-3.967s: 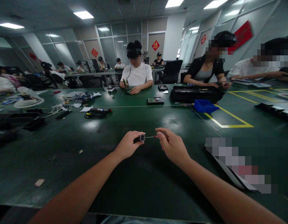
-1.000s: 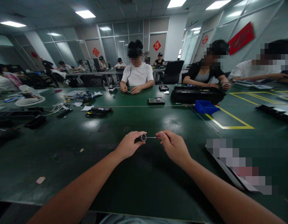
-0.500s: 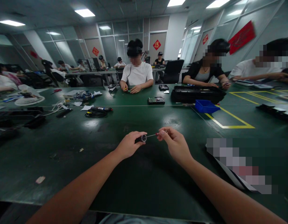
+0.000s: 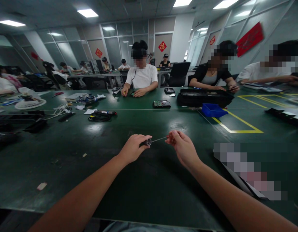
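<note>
Just above the green tabletop, my left hand (image 4: 131, 149) is closed around a short dark cylinder (image 4: 148, 141). Its round, silver-rimmed end faces me and to the right; the rest is hidden by my fingers. My right hand (image 4: 184, 146) pinches the red handle of a thin screwdriver (image 4: 159, 139), most of that handle being covered by the fingers. The slim metal shaft slopes down to the left, its tip at the cylinder's rimmed end. Whether the tip sits inside or only touches the rim, I cannot tell.
A pixelated flat item (image 4: 247, 174) lies by my right forearm. Farther off are a blue bin (image 4: 213, 110), a hard drive (image 4: 161, 104), a black housing (image 4: 204, 97) and a coiled black cable (image 4: 102, 116). Co-workers sit across the table.
My right hand has shifted a little to the right and up, so more of the screwdriver's shaft shows. My left hand and the cylinder stay nearly in place.
</note>
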Demonstrator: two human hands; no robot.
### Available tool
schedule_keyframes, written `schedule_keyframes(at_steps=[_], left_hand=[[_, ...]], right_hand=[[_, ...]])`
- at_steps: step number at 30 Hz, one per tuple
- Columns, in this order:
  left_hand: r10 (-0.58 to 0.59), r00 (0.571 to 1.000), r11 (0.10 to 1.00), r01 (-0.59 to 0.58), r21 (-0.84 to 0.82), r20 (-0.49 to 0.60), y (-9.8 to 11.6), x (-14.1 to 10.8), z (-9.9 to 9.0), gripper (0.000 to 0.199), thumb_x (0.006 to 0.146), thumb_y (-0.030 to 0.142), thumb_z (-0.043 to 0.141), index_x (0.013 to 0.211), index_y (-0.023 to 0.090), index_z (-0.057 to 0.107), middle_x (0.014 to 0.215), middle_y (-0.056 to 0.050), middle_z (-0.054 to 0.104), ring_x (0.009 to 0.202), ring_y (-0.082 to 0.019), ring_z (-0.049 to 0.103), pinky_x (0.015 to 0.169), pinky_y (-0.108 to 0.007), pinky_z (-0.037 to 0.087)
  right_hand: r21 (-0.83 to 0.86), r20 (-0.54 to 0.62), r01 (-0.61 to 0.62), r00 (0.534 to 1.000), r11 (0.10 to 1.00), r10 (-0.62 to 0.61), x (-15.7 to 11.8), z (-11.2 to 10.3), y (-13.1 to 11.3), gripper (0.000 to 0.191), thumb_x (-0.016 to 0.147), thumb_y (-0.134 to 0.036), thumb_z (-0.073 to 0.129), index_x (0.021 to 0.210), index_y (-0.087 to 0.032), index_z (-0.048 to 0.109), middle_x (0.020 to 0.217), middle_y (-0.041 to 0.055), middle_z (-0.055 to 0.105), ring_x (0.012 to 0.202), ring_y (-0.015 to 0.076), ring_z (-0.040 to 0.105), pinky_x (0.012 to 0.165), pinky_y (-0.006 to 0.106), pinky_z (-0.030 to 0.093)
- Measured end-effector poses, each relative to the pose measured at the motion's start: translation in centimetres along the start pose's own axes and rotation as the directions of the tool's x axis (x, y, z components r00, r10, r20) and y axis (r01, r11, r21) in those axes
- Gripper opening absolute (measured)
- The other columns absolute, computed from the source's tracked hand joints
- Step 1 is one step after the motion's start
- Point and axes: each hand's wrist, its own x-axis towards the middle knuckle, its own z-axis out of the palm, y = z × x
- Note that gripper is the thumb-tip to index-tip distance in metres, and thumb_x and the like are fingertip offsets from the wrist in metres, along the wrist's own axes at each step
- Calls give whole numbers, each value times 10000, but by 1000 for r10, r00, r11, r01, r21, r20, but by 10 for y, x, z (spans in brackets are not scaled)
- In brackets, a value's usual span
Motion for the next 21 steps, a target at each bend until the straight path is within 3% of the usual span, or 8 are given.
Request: schedule_keyframes(at_steps=[8, 13, 21], left_hand=[[-42, 999, 999, 42, -10, 27, 8, 0, 0, 420, 933, 243, 654, 1347, 267, 587, 1230, -35, 671, 1149, -230, 588, 1010, -398, 455], [-76, 997, 996, 77, -46, 13, 7, 0, 0, 418, 926, 240, 662, 1339, 255, 597, 1211, -42, 675, 1128, -229, 596, 1005, -390, 459], [-103, 995, 992, 103, -73, 8, 5, -1, 0, 436, 930, 261, 658, 1359, 280, 581, 1268, -37, 656, 1175, -236, 578, 1026, -403, 449]], right_hand=[[-248, 110, 167, 983, 954, -144, -5, -1, -3, 325, 870, -521, 660, 937, -204, 671, 836, 37, 689, 781, 196, 661, 797, 394, 527], [-229, 165, 185, 975, 956, -149, -5, -3, -3, 296, 875, -498, 658, 955, -213, 674, 848, 40, 696, 804, 205, 666, 806, 401, 532], [-182, 158, 141, 981, 973, -112, -4, -3, -2, 305, 856, -509, 669, 945, -217, 670, 850, 36, 696, 799, 198, 664, 813, 394, 532]])
